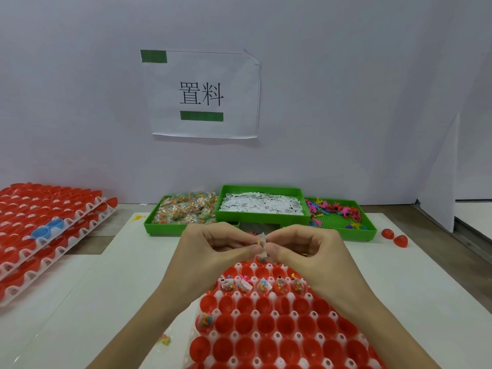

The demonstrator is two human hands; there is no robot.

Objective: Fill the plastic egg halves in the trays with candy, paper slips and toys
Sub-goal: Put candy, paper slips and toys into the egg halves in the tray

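A white tray [255,335] of red egg halves [269,324] lies in front of me. One row across its far part holds candy packets, paper slips and small toys [263,285]; one more filled half [205,321] sits at the left edge. My left hand [213,249] and my right hand [306,249] meet above the tray's far end and together pinch a small clear candy packet [262,245] between fingertips. Behind them stand three green bins: candy packets [183,210], paper slips [262,205], small coloured toys [335,213].
Stacked trays of red halves [45,230], with two blue halves [49,227] on top, lie at the left. Two loose red halves [395,237] rest at the right. A stray candy packet [165,340] lies on the white board [415,288]. A wall with a paper sign [203,94] closes the back.
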